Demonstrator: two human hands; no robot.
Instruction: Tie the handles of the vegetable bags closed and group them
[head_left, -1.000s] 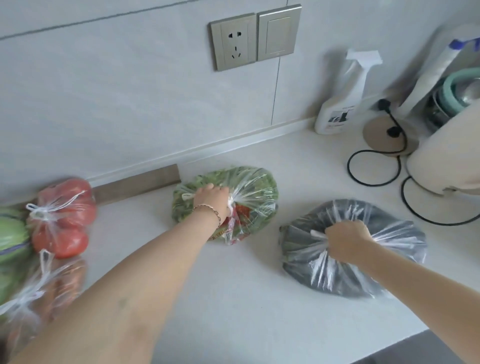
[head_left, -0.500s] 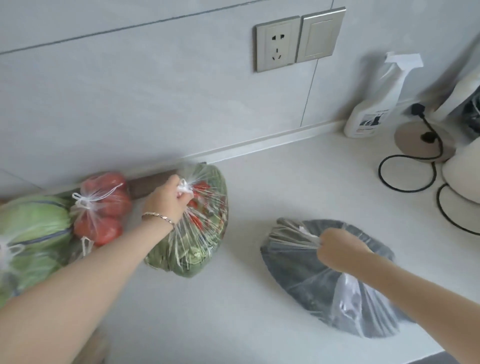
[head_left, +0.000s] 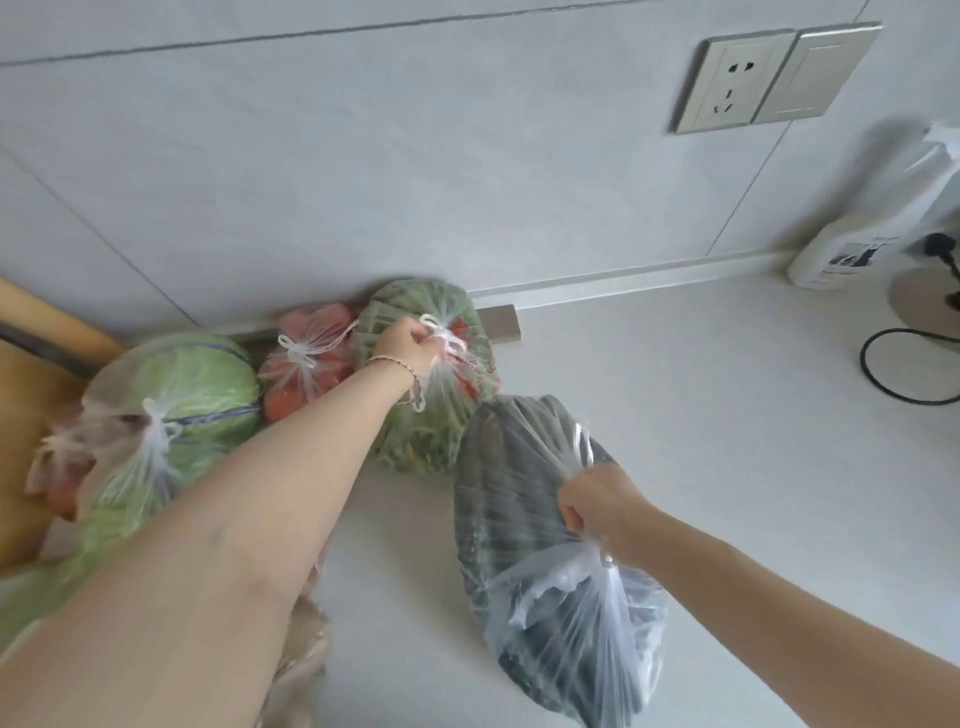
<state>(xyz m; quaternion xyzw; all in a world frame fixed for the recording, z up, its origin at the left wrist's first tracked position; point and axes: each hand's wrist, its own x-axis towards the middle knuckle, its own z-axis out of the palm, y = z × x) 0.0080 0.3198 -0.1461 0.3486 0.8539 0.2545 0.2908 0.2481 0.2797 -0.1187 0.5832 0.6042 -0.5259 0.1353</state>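
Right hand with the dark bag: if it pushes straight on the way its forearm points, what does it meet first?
Probably the green vegetable bag, which the left hand grips by its knot. The dark bag held by the right hand looks close to it, though depth is unclear.

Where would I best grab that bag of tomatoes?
Probably the knot on the tomato bag, from above and in front: the plastic gathers there into a bunch facing the camera, while the cabbage bag and greens bag crowd its sides.

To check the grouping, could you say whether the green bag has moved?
Yes: the green bag went left, across the strip, up against the tomato bag.
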